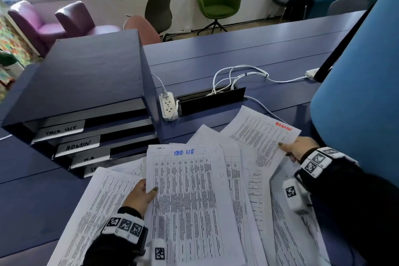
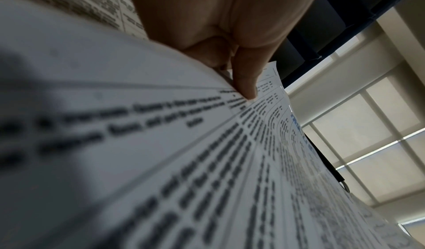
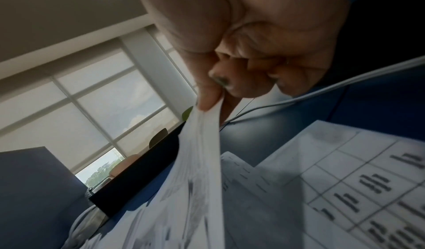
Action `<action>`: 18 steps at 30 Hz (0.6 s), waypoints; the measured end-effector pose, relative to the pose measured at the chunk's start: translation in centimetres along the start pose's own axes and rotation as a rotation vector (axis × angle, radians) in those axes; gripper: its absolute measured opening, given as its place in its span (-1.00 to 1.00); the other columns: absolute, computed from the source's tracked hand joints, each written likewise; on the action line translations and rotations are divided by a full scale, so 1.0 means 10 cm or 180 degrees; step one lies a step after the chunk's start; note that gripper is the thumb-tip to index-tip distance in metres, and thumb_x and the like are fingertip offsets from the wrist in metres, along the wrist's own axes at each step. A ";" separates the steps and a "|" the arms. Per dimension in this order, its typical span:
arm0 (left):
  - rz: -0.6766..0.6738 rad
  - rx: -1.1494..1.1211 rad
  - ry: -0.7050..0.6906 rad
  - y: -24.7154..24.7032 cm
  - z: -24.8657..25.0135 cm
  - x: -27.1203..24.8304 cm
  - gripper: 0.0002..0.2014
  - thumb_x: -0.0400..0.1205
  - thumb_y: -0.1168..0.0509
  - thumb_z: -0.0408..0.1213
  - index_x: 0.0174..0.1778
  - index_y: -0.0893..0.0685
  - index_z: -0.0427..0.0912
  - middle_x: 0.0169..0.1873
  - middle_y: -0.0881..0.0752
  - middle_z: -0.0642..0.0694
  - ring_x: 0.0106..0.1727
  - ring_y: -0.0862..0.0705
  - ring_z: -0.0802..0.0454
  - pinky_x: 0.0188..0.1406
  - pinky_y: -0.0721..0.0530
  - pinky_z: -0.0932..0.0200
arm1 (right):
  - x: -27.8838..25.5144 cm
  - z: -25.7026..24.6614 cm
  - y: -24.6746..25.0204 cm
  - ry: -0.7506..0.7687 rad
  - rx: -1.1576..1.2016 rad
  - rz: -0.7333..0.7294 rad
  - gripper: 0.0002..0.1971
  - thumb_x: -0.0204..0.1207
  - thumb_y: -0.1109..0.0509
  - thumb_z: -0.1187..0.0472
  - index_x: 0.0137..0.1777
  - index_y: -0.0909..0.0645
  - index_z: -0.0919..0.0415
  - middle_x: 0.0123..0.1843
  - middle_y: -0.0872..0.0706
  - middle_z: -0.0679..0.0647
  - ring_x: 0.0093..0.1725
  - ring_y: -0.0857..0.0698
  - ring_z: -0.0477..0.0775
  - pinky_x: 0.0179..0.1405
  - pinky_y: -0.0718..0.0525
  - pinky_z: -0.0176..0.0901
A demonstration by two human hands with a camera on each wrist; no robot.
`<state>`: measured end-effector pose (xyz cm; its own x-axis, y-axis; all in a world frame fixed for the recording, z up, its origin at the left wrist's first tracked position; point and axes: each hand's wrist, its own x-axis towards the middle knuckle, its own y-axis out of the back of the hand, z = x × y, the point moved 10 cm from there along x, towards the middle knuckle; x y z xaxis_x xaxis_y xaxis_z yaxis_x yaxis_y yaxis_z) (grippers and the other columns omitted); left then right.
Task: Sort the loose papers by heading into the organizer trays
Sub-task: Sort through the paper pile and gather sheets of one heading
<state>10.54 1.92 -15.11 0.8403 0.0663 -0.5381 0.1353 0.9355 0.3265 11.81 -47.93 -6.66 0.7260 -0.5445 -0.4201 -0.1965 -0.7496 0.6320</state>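
Left hand point(image 1: 140, 195) pinching task-list sheet point(image 1: 190, 201) by its left edge, right hand point(image 1: 299, 147) pinching admin sheet point(image 1: 261, 136), both just right of organizer point(image 1: 86, 84), atop loose papers point(image 1: 287, 233) on desk point(image 1: 248, 54).

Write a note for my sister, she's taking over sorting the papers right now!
Left hand: pinches the left edge of the blue-headed task list sheet, on top of the pile.
Right hand: pinches the red-headed ADMIN sheet, lifted at the right.
Organizer: back left on the desk, trays labelled task list, ADMIN and two lower ones only partly readable.
Done: nothing visibly filed; tray insides are hidden.
Left: file both held sheets under matching labels, then sort the loose papers spread on the desk.
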 end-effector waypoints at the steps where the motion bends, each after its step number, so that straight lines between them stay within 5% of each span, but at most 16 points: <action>1: 0.0013 0.0014 -0.0005 0.00 0.01 0.00 -0.82 0.61 -0.32 -0.28 0.09 -0.52 -0.02 0.15 -0.70 -0.21 0.14 -0.69 -0.25 0.28 -0.55 -0.30 | 0.01 0.00 0.05 0.0053 0.0017 0.0068 -0.73 0.50 -0.46 0.24 0.05 -0.67 0.47 -0.43 -0.63 0.13 -0.57 -0.48 0.05 -0.57 -0.41 -0.22; 3: 0.0051 0.0066 -0.0016 -0.01 0.03 0.00 -0.79 0.62 -0.31 -0.29 0.14 -0.50 -0.06 0.14 -0.70 -0.22 0.14 -0.68 -0.26 0.29 -0.54 -0.30 | -0.02 -0.03 0.11 0.0225 -0.0005 0.0228 -0.80 0.53 -0.42 0.26 0.07 -0.69 0.37 -0.23 -0.72 0.15 -0.48 -0.58 0.07 -0.49 -0.51 -0.20; 5: 0.0076 0.0063 -0.0014 0.00 0.00 0.02 -0.78 0.62 -0.31 -0.29 0.15 -0.50 -0.07 0.16 -0.70 -0.23 0.14 -0.69 -0.26 0.28 -0.55 -0.30 | -0.06 -0.13 0.18 0.0457 0.0103 0.0366 -0.82 0.51 -0.42 0.28 0.08 -0.70 0.29 0.02 -0.78 0.17 -0.20 -0.73 0.19 -0.15 -0.72 0.00; 7: 0.0101 0.0141 -0.0022 0.01 -0.01 0.04 -0.77 0.62 -0.31 -0.27 0.17 -0.50 -0.07 0.18 -0.69 -0.22 0.15 -0.68 -0.25 0.29 -0.55 -0.28 | -0.17 -0.33 0.32 0.0686 0.0136 0.0569 -0.81 0.52 -0.42 0.26 0.09 -0.71 0.28 0.10 -0.78 0.22 0.00 -0.72 0.20 0.06 -0.67 0.01; 11: 0.0113 0.0278 -0.0035 0.01 -0.03 0.05 -0.70 0.63 -0.30 -0.22 0.27 -0.49 -0.14 0.25 -0.66 -0.23 0.18 -0.67 -0.24 0.30 -0.54 -0.27 | -0.54 -0.94 0.75 0.1189 0.0050 0.1092 -0.74 0.63 -0.26 0.19 0.15 -0.65 0.35 0.09 -0.72 0.26 0.04 -0.64 0.21 -0.08 -0.43 -0.17; 18: 0.0272 0.0492 -0.0120 -0.02 0.13 -0.11 -0.62 0.67 -0.23 -0.25 0.40 -0.43 -0.26 0.27 -0.62 -0.24 0.23 -0.63 -0.22 0.24 -0.50 -0.02 | -1.00 -1.57 1.16 0.1987 0.0554 0.1271 -0.81 0.65 -0.19 0.05 0.08 -0.61 0.05 -0.04 -0.71 -0.05 0.02 -0.69 0.09 0.06 -0.64 -0.03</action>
<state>10.31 1.22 -13.58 0.8709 0.1276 -0.4746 0.1391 0.8623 0.4869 12.63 -45.23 15.09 0.8059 -0.5117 0.2978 -0.5859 -0.6171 0.5253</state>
